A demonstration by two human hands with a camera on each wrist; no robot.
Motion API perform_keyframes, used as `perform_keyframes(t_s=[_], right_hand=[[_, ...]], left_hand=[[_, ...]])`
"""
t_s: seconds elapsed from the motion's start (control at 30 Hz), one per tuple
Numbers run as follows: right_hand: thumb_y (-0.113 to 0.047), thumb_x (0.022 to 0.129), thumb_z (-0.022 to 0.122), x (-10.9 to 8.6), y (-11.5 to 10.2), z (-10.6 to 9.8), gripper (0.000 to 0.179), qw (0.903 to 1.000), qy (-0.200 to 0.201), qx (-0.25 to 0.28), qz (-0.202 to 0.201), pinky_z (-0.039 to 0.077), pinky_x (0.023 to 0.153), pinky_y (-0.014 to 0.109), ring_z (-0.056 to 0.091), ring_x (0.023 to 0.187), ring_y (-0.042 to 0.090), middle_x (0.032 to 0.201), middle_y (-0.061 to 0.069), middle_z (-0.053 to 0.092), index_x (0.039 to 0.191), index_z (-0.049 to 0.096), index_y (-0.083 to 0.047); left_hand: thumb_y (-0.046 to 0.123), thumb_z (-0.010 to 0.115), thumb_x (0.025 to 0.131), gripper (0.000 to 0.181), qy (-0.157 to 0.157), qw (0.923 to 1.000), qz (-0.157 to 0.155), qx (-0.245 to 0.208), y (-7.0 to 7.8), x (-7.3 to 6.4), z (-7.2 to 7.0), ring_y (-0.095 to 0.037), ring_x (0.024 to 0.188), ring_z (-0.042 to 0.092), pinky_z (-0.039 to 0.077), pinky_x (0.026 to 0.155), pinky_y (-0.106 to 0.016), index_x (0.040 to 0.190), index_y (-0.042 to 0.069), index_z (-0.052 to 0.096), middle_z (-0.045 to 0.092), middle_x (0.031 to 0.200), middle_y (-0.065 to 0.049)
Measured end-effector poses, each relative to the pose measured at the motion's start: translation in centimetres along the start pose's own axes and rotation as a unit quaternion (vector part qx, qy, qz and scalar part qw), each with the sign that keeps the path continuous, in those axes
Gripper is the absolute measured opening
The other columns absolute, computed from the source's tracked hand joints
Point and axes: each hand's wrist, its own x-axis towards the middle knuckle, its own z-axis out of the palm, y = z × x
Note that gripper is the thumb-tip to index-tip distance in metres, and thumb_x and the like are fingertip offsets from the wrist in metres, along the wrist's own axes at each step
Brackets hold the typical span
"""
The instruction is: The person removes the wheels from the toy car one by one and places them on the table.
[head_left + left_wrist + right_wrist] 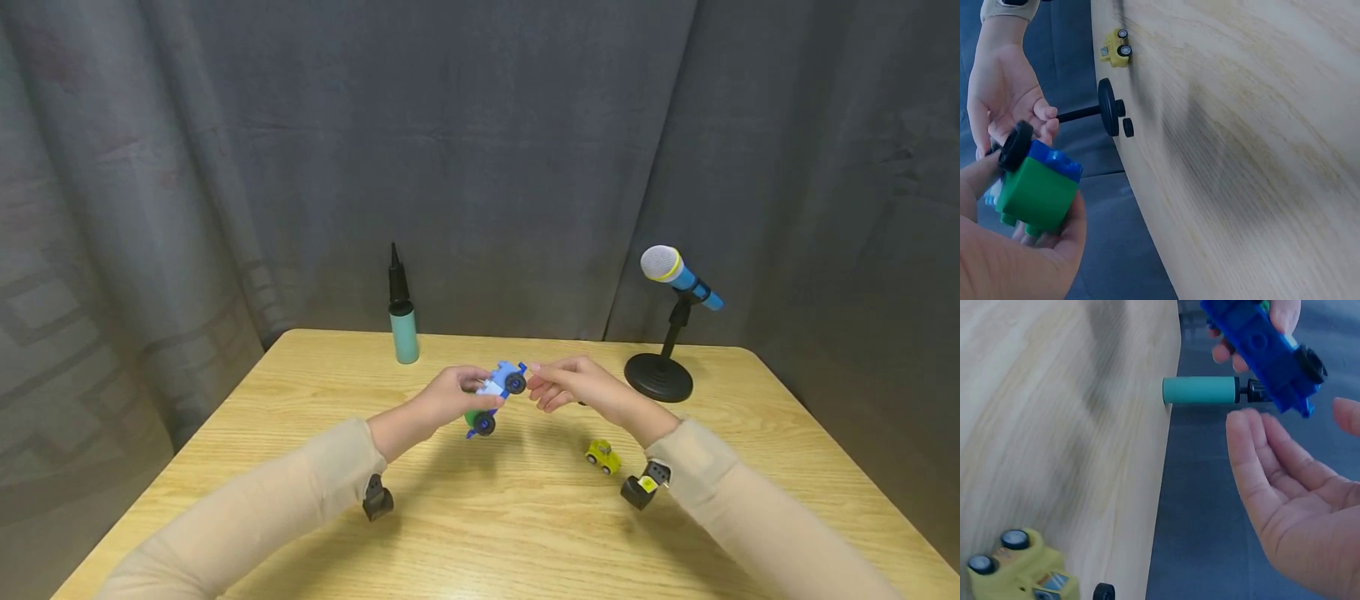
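Note:
My left hand [450, 395] holds a toy block car [495, 388] raised above the table and tilted. The car has a dark blue base, light blue and white blocks, a green block [1038, 195] and black wheels [515, 382]. In the right wrist view its blue underside [1260, 347] shows. My right hand [581, 385] is beside the car's upper end, palm turned up and fingers loosely extended, with nothing in it. In the right wrist view a gap separates these fingertips from the car. Part of my left hand is hidden behind the blocks.
A small yellow toy car [603, 457] stands on the wooden table below my right hand. Small black round pieces [1128, 127] lie near the microphone stand [658, 377], which bears a blue microphone [682, 275]. A teal hand pump [405, 333] stands at the back left, before a grey curtain [480, 167].

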Motion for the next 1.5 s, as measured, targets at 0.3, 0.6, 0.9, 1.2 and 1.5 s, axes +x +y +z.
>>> perform_keyframes(t_s=[0.3, 0.6, 0.9, 1.2, 1.5], right_hand=[[-0.028, 0.097, 0.059, -0.2, -0.1, 1.8, 0.038, 0.9995, -0.026, -0.003, -0.018, 0.058, 0.08, 0.042, 0.069, 0.08, 0.023, 0.087, 0.012, 0.071, 0.102, 0.065, 0.01], [-0.028, 0.094, 0.065, 0.2, 0.2, 3.1, 0.035, 0.9987, 0.038, -0.02, -0.028, 0.059, 0.073, 0.044, 0.07, 0.071, 0.027, 0.083, 0.019, 0.071, 0.089, 0.064, 0.007], [-0.02, 0.092, 0.068, -0.2, -0.1, 3.2, 0.028, 0.9887, 0.081, -0.077, -0.1, 0.059, 0.063, 0.033, 0.07, 0.066, 0.024, 0.075, 0.019, 0.071, 0.084, 0.069, 0.007], [-0.02, 0.089, 0.07, 0.0, -0.3, 3.6, 0.022, 0.9717, 0.112, -0.142, -0.151, 0.058, 0.06, 0.026, 0.068, 0.061, 0.014, 0.07, 0.009, 0.072, 0.079, 0.073, -0.001], [-0.018, 0.092, 0.065, -0.2, -1.1, 3.0, 0.021, 0.9786, 0.064, -0.148, -0.128, 0.059, 0.064, 0.027, 0.07, 0.07, 0.02, 0.078, 0.013, 0.072, 0.083, 0.07, 0.001]], left_hand=[[0.026, 0.077, 0.084, 0.055, 0.02, 0.9997, -0.01, 0.004, -0.1, 0.1, 0.6, -0.021, 0.1, 0.064, 0.051, 0.095, -0.042, 0.127, -0.002, 0.057, 0.066, 0.116, -0.014], [0.025, 0.077, 0.083, 0.056, 0.035, 0.9988, 0.008, 0.032, 0.1, -0.1, 0.9, -0.02, 0.096, 0.064, 0.054, 0.085, -0.036, 0.126, -0.005, 0.058, 0.067, 0.112, -0.015], [0.025, 0.074, 0.086, 0.048, 0.037, 0.9971, 0.045, 0.049, 0.5, -0.5, 1.2, -0.016, 0.091, 0.066, 0.056, 0.081, -0.032, 0.122, -0.005, 0.062, 0.071, 0.105, -0.012], [0.023, 0.072, 0.088, 0.041, 0.048, 0.9957, 0.056, 0.055, 0.5, -0.6, 1.2, -0.018, 0.09, 0.069, 0.057, 0.081, -0.033, 0.118, -0.004, 0.066, 0.073, 0.102, -0.013], [0.023, 0.072, 0.089, 0.037, 0.037, 0.9973, 0.045, 0.045, 0.8, -0.4, 0.7, -0.019, 0.092, 0.07, 0.056, 0.086, -0.037, 0.117, 0.0, 0.068, 0.074, 0.102, -0.011]])
